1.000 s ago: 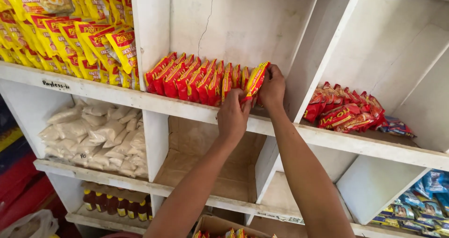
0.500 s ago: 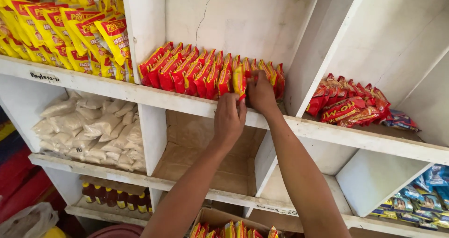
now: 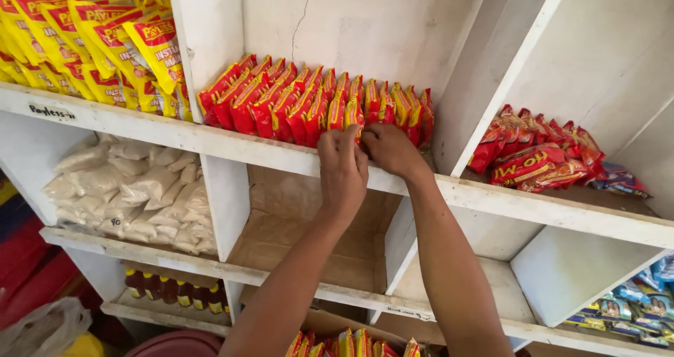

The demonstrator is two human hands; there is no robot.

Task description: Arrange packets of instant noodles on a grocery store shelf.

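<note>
Where both hands (image 3: 365,157) meet: red packets (image 3: 316,104).

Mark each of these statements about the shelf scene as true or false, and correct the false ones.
1. Both hands are at the row of red and yellow packets. True: the left hand and the right hand touch its front edge.
2. The packets in that row lie flat in a stack. False: they stand on edge, side by side.
3. The compartment under that row is packed with bottles. False: it shows only bare cardboard lining; the dark bottles are lower left.
4. Clear bags of white powder fill the compartment left of the lined one. True.
5. The right hand holds a packet away from the shelf. False: it rests at the row.
</note>
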